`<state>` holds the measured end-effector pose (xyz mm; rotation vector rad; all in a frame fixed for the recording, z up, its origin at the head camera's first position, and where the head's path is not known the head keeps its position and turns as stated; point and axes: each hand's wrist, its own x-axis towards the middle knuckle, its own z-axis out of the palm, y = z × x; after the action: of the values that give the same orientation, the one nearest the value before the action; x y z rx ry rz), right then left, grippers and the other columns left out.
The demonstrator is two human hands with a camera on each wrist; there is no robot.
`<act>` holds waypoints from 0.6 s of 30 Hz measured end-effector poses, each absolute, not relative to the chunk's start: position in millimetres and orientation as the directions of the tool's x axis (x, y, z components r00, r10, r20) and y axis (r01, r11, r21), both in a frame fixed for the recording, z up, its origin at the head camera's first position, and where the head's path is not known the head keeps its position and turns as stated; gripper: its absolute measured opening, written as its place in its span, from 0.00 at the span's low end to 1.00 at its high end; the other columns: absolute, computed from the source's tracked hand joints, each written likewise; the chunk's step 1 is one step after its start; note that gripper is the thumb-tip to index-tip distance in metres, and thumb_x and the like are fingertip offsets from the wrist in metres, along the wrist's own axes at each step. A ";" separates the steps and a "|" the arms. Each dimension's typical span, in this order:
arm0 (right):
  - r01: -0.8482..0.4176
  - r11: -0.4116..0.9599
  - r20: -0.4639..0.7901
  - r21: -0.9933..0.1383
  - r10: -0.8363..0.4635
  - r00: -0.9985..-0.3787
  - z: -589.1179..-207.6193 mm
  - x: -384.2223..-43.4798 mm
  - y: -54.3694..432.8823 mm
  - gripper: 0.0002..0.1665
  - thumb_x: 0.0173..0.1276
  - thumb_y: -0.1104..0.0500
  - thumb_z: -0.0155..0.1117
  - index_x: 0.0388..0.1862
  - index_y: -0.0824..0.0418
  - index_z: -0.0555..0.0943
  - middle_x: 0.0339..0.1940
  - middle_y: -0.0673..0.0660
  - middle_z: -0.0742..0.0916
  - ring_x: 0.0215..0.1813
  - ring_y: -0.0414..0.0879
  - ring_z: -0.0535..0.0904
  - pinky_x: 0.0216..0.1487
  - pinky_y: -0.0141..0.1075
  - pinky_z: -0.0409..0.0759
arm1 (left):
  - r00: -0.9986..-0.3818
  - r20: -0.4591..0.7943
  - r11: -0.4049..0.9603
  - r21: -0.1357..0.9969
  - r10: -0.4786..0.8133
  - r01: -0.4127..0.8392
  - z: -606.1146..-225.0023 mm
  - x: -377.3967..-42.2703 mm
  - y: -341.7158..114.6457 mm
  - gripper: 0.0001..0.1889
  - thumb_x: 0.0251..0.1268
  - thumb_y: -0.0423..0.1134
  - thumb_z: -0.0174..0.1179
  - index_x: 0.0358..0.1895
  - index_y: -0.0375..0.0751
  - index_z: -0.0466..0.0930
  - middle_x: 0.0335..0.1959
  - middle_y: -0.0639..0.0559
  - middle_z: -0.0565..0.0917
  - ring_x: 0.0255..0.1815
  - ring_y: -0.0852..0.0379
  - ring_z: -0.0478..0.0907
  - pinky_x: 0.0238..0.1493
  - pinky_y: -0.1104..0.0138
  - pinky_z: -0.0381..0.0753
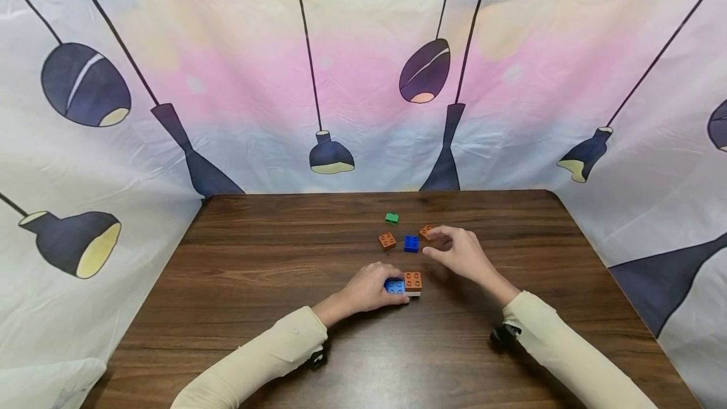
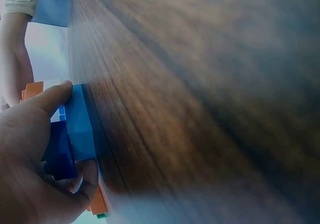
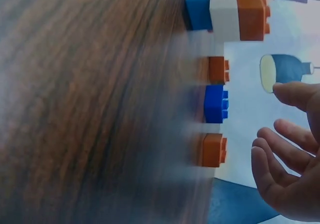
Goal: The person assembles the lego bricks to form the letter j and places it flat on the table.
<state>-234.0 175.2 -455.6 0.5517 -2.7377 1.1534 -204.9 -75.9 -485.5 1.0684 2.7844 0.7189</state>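
Note:
My left hand [image 1: 369, 288] grips a small stack of toy building bricks, thumb on the near side and fingers on the far side. At the bottom of the stack is a blue brick [image 2: 79, 126]. On its right end sits a white brick [image 3: 224, 15], topped by an orange brick [image 1: 413, 280]. A darker blue brick [image 2: 62, 151] shows under my left palm. My right hand [image 1: 466, 256] hovers with parted fingers, holding nothing, by a loose orange brick [image 1: 425, 232] it partly hides. Beside that lies a loose blue brick [image 1: 411, 243].
Another orange brick [image 1: 387, 241] lies left of the loose blue one, and a green brick [image 1: 392, 218] sits farther back. All rest on a dark wooden table [image 1: 255, 257]. Behind its far edge hangs a cloth [image 1: 375, 81] printed with lamps.

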 end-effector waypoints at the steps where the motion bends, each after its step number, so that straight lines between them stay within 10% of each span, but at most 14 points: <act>1: -0.365 0.646 0.246 -0.670 -0.270 -0.931 -456.6 -236.4 175.3 0.23 0.66 0.53 0.75 0.56 0.63 0.86 0.48 0.60 0.90 0.44 0.51 0.87 0.45 0.46 0.85 | -0.756 0.095 0.649 0.450 0.648 0.613 -485.5 -204.8 -75.8 0.26 0.64 0.55 0.71 0.57 0.41 0.86 0.51 0.50 0.88 0.46 0.58 0.82 0.45 0.65 0.79; 18: -0.245 0.703 0.188 -0.668 -0.159 -0.969 -473.3 -270.4 180.9 0.27 0.65 0.49 0.76 0.58 0.62 0.85 0.51 0.61 0.90 0.47 0.54 0.86 0.49 0.51 0.82 | -0.763 0.072 0.666 0.440 0.643 0.603 -485.0 -203.7 -75.8 0.26 0.64 0.56 0.70 0.58 0.42 0.86 0.52 0.51 0.88 0.47 0.59 0.81 0.45 0.66 0.78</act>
<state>-270.4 180.9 -473.3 0.3325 -2.7914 1.1195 -203.7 -75.8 -485.0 1.0435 2.7853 0.6869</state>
